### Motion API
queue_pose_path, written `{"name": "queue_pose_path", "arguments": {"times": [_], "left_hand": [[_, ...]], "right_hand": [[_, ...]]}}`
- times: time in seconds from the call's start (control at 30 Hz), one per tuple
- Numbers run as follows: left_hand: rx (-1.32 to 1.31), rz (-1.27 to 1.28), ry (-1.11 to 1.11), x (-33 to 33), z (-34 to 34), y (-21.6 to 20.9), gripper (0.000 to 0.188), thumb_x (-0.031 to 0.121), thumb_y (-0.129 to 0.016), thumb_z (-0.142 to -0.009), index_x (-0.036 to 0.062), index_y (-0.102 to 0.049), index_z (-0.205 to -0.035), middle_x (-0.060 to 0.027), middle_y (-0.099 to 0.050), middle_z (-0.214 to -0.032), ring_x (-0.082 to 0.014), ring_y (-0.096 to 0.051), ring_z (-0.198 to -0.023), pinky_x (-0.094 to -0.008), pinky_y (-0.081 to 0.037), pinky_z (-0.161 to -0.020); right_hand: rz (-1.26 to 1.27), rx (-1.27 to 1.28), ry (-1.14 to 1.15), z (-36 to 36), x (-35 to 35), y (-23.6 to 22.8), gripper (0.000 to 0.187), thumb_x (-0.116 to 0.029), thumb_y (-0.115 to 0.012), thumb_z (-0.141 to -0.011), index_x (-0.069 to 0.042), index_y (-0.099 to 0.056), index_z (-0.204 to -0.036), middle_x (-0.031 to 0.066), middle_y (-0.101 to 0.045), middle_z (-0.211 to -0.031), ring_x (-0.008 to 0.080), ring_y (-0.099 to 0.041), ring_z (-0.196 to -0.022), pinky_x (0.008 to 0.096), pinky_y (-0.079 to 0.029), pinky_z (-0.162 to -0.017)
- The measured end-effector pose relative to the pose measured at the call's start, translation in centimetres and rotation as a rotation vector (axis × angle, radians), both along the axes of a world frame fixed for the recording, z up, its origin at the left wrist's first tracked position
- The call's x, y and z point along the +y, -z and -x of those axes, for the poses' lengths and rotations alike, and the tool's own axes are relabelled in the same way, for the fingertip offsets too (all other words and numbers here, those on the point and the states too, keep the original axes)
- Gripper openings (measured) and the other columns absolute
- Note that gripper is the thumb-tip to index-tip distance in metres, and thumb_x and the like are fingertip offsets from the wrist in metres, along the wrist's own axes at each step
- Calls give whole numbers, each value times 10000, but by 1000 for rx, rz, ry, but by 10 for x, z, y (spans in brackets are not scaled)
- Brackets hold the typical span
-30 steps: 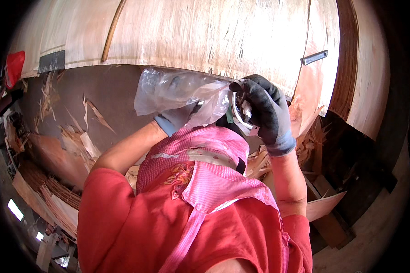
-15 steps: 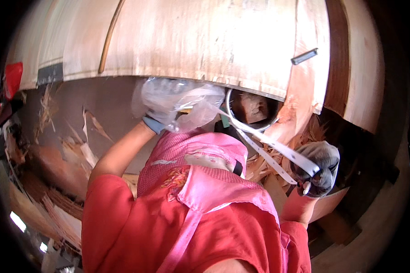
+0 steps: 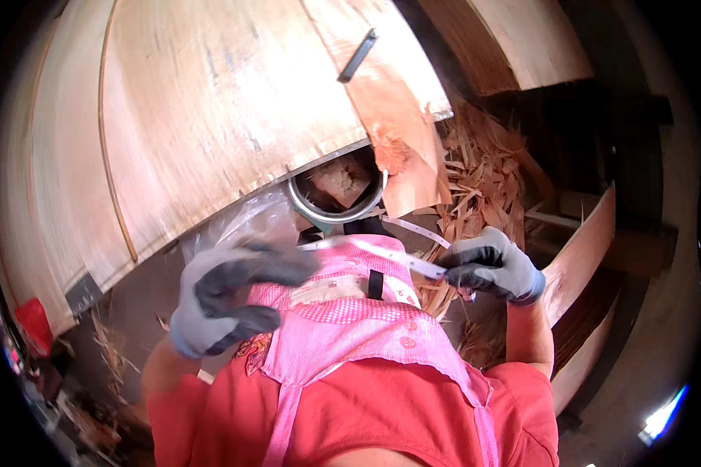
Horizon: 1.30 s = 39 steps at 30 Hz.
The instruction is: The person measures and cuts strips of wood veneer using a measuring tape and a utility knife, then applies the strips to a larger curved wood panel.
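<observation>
A white tape with a row of small dark spots stretches across my lap in front of the pink apron. My right hand, in a grey glove with dark palm, is closed on this tape at the right; another length of it trails up toward a round metal-rimmed container. On the left, my gloved left hand is open, thumb and fingers apart, slightly blurred. Its fingertips are near the tape's left part, and I see nothing between them. A crumpled clear plastic bag lies beyond the left hand, partly under the wood sheets.
Pale wood veneer sheets cover the surface ahead, with a thin dark metal bar on top. A torn veneer piece hangs beside the container. Wood shavings are heaped at the right, near an upright board.
My left hand has come off the plastic bag and toward me, and is now open. My right hand still grips the tape. The view has turned, so the sheets now slant.
</observation>
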<state>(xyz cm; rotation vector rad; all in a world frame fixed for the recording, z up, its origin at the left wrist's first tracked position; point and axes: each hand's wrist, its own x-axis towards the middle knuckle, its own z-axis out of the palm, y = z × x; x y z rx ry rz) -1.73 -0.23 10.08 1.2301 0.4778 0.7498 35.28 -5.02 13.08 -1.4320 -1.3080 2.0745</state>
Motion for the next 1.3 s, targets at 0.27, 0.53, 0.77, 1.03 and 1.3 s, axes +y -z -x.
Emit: {"name": "queue_pose_path", "arguments": {"times": [0.27,0.53,0.77,1.03,1.3], "left_hand": [[358,517,672,21,-126,54,238,202,-648,-942,-14,-651,-1043,-70,-673,-804,-129,-640,-667,-260,-513,-609],[771,-269,504,-5,-134,98,205,280,-635,-890,81,-675,-919,-180,-645,-741,-335,-640,-638,-427,-502,-608],[914,-516,578,-17,-159,89,199,267,-672,-848,116,-688,-976,-171,-677,-841,-369,-660,-793,-424,-513,-689],[857,-322,572,-18,-133,101,193,194,-667,-862,66,-686,-1005,-151,-694,-842,-277,-660,-714,-358,-514,-673],[780,-20,190,-22,-120,122,353,171,-592,-905,-4,-618,-1210,-132,-725,-988,-182,-686,-916,-301,-516,-838]], "right_hand": [[-197,-193,192,-71,-50,-21,216,-110,-660,-904,57,-692,-1038,28,-646,-707,71,-583,-601,207,-448,-569],[-670,-1072,72,-77,-103,100,531,-164,-730,-834,-105,-568,-1336,102,-587,-1333,257,-642,-1000,372,-462,-942],[-459,-103,123,-2,-62,130,364,-260,-696,-859,-41,-624,-1141,166,-662,-911,314,-630,-772,375,-496,-729],[-559,-120,-6,-21,-72,161,161,-132,-658,-875,-32,-663,-1001,127,-657,-817,285,-597,-688,337,-491,-661],[4,83,918,-62,-90,178,268,-244,-615,-980,-4,-652,-1094,11,-644,-821,78,-586,-671,201,-464,-586]]}}
